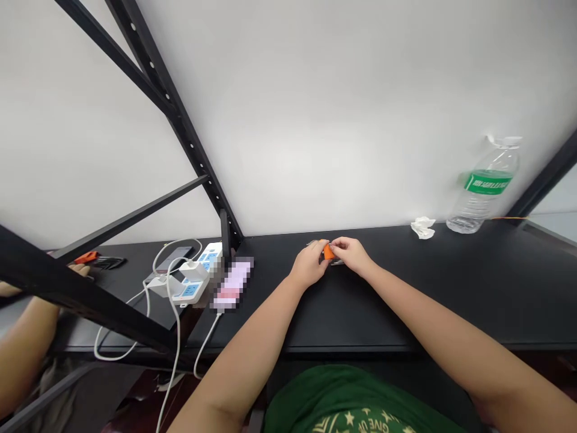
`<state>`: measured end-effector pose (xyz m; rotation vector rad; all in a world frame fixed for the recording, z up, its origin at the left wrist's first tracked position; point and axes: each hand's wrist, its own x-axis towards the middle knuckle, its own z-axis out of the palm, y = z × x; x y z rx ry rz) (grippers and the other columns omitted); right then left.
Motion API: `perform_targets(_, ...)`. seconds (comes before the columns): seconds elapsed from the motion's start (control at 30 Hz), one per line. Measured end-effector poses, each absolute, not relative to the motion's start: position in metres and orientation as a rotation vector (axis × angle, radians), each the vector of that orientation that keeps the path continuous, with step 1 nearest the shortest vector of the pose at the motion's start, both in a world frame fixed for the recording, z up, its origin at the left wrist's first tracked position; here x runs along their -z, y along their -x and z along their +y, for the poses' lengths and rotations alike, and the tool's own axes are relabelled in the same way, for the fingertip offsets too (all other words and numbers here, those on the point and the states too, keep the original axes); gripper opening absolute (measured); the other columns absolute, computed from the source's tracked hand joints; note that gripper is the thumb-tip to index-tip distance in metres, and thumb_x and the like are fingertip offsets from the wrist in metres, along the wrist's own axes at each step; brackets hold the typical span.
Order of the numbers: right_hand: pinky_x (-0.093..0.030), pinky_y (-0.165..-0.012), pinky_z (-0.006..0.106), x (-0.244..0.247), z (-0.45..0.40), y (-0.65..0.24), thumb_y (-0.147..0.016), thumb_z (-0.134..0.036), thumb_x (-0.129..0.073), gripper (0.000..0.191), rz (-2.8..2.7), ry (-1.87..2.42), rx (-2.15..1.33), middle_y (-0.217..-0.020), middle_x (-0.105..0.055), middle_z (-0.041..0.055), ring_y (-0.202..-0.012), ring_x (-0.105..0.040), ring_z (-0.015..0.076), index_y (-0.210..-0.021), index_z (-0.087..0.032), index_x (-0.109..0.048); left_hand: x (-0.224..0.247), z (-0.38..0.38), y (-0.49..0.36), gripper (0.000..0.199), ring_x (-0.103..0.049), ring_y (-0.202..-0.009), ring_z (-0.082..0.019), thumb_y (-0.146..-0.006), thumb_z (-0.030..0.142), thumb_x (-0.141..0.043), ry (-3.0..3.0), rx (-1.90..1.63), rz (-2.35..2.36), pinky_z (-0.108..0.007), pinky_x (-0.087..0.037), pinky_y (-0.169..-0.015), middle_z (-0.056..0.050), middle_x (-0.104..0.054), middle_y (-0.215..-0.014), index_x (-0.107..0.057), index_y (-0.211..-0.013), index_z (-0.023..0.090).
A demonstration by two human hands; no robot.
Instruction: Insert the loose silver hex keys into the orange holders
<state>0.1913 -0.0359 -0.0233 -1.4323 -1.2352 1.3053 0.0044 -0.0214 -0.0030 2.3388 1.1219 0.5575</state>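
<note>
My left hand (310, 264) and my right hand (352, 254) meet over the black tabletop (406, 294), near the wall. Between them is a small orange object (329, 252) whose exact kind I cannot make out. The left fingers are curled around its left side, and the right thumb and fingertips pinch at its upper right. Thin shiny metal pieces (337, 262) show just under and beside it, partly covered by my hands.
A clear plastic bottle (484, 186) with a green label and a crumpled white tissue (422, 228) stand at the back right. Left of me lie a charging phone (233, 282), a white power strip (198, 279) and white cables. A black metal frame (193, 144) separates a co-worker's arm (36, 343).
</note>
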Motion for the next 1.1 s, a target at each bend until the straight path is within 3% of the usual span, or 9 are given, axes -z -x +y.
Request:
perform_targets(0.17, -0.055, -0.062, 0.024, 0.014, -0.036, -0.188, -0.079, -0.042, -0.068, 0.028, -1.040, 1.484, -1.446, -0.076, -0.069, 0.0036, -0.065, -0.063, 0.0129, -0.086, -0.015, -0.071, 0.000, -0.021, -0.006, 0.048, -0.062, -0.120, -0.027, -0.091, 0.018, -0.059, -2.519, -0.496, 1.134, -0.042, -0.052, -0.100, -0.011, -0.064, -0.132, -0.050, -0.137, 0.019)
perform_targets(0.37, -0.054, -0.061, 0.022, 0.007, -0.035, -0.185, -0.077, -0.032, -0.064, 0.021, -1.007, 1.522, -1.445, -0.077, -0.071, 0.0045, -0.068, -0.064, 0.0128, -0.085, -0.015, -0.071, -0.009, -0.025, -0.010, 0.047, -0.063, -0.114, -0.027, -0.091, 0.016, -0.057, -2.587, -0.394, 1.216, -0.041, -0.052, -0.089, -0.010, -0.066, -0.129, -0.049, -0.137, 0.020)
perform_targets(0.57, -0.052, -0.063, 0.021, 0.014, -0.034, -0.186, -0.069, -0.024, -0.060, 0.017, -1.036, 1.517, -1.401, -0.077, -0.069, 0.0015, -0.066, -0.062, 0.0112, -0.082, -0.016, -0.069, -0.010, -0.025, -0.012, 0.044, -0.062, -0.115, -0.026, -0.093, 0.018, -0.056, -2.554, -0.355, 1.269, -0.040, -0.050, -0.090, -0.009, -0.065, -0.130, -0.050, -0.136, 0.022)
perform_targets(1.1, -0.054, -0.060, 0.021, 0.008, -0.035, -0.188, -0.079, -0.039, -0.071, 0.024, -0.913, 1.486, -1.535, -0.080, -0.071, 0.0051, -0.066, -0.063, 0.0114, -0.086, -0.016, -0.071, -0.014, -0.026, -0.012, 0.044, -0.062, -0.115, -0.025, -0.094, 0.016, -0.054, -2.594, -0.303, 1.276, -0.039, -0.049, -0.089, -0.010, -0.066, -0.130, -0.049, -0.138, 0.021)
